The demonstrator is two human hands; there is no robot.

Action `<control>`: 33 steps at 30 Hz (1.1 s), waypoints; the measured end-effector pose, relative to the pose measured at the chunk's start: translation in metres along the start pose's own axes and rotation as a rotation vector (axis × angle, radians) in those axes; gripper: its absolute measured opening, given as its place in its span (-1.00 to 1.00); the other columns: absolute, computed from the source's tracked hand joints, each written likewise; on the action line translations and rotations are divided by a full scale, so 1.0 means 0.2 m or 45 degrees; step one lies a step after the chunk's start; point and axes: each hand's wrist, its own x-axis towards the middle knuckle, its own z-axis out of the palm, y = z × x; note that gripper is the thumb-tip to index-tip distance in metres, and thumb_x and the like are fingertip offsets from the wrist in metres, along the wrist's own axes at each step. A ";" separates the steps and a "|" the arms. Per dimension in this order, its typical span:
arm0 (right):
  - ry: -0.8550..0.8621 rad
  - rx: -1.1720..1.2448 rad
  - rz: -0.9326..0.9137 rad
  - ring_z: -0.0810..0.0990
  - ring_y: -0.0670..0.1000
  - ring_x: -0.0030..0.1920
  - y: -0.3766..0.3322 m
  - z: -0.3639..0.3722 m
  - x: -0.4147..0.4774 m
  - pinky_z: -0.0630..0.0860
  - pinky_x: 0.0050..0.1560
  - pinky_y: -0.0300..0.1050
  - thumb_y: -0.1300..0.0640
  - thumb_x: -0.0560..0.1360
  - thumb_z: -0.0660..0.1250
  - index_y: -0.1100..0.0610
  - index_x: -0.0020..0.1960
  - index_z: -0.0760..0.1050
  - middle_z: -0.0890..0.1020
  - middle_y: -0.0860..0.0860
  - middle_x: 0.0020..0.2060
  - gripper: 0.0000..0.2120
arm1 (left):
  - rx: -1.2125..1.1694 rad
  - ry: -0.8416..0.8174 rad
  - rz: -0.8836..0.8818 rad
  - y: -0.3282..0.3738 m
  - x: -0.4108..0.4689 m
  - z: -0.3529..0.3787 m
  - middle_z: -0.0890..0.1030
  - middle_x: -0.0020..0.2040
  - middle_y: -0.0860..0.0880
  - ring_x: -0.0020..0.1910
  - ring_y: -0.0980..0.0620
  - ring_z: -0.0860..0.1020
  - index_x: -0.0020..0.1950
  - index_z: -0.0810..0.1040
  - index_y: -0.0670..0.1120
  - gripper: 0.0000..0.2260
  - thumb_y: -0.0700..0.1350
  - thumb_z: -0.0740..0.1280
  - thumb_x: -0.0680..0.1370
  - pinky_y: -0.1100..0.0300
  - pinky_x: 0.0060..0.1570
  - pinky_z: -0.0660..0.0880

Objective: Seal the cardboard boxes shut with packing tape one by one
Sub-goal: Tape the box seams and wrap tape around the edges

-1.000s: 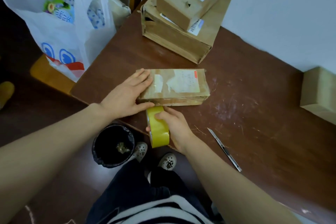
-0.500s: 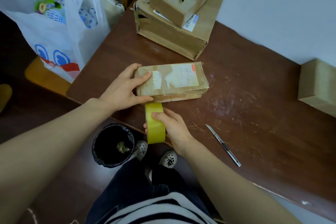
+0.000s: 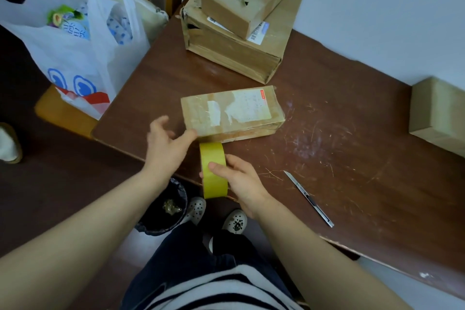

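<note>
A flat cardboard box (image 3: 232, 113) with a torn white label lies on the brown table (image 3: 352, 158) near its front edge. My right hand (image 3: 239, 181) grips a yellow roll of packing tape (image 3: 213, 171) standing on edge just in front of the box's near side. My left hand (image 3: 168, 145) hovers at the box's near left corner, blurred, fingers spread, its thumb touching the corner. Whether a strip of tape runs from the roll to the box I cannot tell.
Two stacked cardboard boxes (image 3: 241, 33) stand at the back of the table. Another box (image 3: 439, 116) sits at the right edge. A utility knife (image 3: 309, 199) lies right of my hand. A white plastic bag (image 3: 75, 53) and a black bin (image 3: 163, 209) are to the left.
My left hand has lifted off the top of the box and drawn back to its near left corner. The roll in my right hand stays just in front of the box.
</note>
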 end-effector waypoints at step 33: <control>0.929 -1.035 -0.193 0.44 -0.07 -0.11 0.25 -0.82 -0.22 0.29 -0.08 -0.26 0.21 0.59 0.25 0.24 0.22 0.51 0.47 0.17 0.12 -0.77 | -0.341 -0.211 -0.391 0.11 -0.08 0.21 0.62 -0.37 -0.07 -0.40 -0.03 0.60 -0.17 0.60 -0.18 -0.91 -0.19 0.46 0.40 0.15 -0.32 0.53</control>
